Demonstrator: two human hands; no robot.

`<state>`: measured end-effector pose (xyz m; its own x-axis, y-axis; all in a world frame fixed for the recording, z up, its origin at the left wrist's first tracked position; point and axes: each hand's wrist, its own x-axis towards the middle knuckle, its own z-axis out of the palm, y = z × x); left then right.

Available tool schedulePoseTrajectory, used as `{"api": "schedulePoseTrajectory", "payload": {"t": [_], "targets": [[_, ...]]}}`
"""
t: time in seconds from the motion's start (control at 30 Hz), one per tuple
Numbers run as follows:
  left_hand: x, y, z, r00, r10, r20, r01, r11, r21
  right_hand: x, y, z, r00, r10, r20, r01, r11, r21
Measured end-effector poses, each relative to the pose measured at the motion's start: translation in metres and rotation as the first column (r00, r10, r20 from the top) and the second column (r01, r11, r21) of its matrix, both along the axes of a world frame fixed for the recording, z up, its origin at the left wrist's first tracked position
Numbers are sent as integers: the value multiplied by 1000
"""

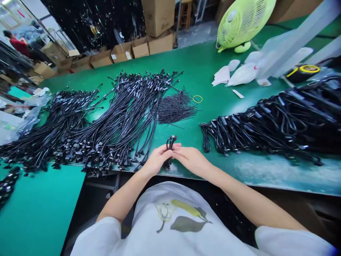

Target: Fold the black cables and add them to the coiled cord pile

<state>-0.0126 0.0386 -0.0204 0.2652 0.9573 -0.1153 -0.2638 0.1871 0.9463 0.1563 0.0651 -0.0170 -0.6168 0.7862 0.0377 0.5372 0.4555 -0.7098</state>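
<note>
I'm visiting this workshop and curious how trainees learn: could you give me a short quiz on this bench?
1. True or false: the left hand and right hand together hold a small black cable coil.
2. What colour is the rubber band on the green bench? A red, B yellow, C white.
3. Fill the gap: beyond the bench stand open ____ boxes.

Key: 1 true; 2 B; 3 cardboard.

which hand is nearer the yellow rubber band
Right. The right hand is almost straight below the yellow rubber band; the left hand is also below it, farther left.
</note>
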Motion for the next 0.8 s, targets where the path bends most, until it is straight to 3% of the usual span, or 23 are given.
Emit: {"api": "schedulePoseTrajectory", "payload": {"t": [0.07,0.13,0.17,0.23,0.27,0.33,0.43,0.5,0.53,0.57,0.6,0.67,0.7,0.77,0.8], "targets": [[-1,5,-4,999,40,-20,-40,999,-25,9,-9,11,996,-13,89,-10,967,254],[0,8,-9,982,54,-179,-56,998,-6,17,-16,22,994,-43,101,-11,876,482],[2,8,-11,949,51,-312,-40,998,41,19,-19,26,994,-46,99,-18,821,570],[7,6,-14,805,62,-589,59,981,184,19,-21,27,988,-34,147,-73,745,663],[10,4,-15,717,81,-693,136,958,253,18,-20,24,977,-26,211,-121,747,654],[15,3,-15,596,88,-798,300,898,323,19,-14,16,932,-9,362,-205,811,547],[14,5,-14,566,-9,-824,497,802,333,39,0,11,889,32,457,-236,887,396],[5,8,-12,567,1,-824,515,780,355,71,8,23,917,-39,396,-152,885,440],[-1,9,-10,567,30,-823,485,796,363,91,11,32,934,-147,326,-40,863,503],[-8,10,-8,568,62,-820,433,825,363,114,14,42,930,-290,228,110,808,578],[-16,11,-7,573,85,-815,374,858,353,138,18,53,882,-462,98,296,703,647],[-29,12,-3,591,87,-802,296,901,316,186,29,68,685,-706,-180,588,390,709],[-35,12,-2,597,75,-799,287,910,299,207,34,72,560,-791,-248,668,254,699],[-43,12,-1,579,59,-813,306,909,284,242,44,75,453,-870,-196,692,204,692],[-46,11,-1,557,67,-828,317,904,287,253,46,75,443,-883,-153,682,222,697]]}}
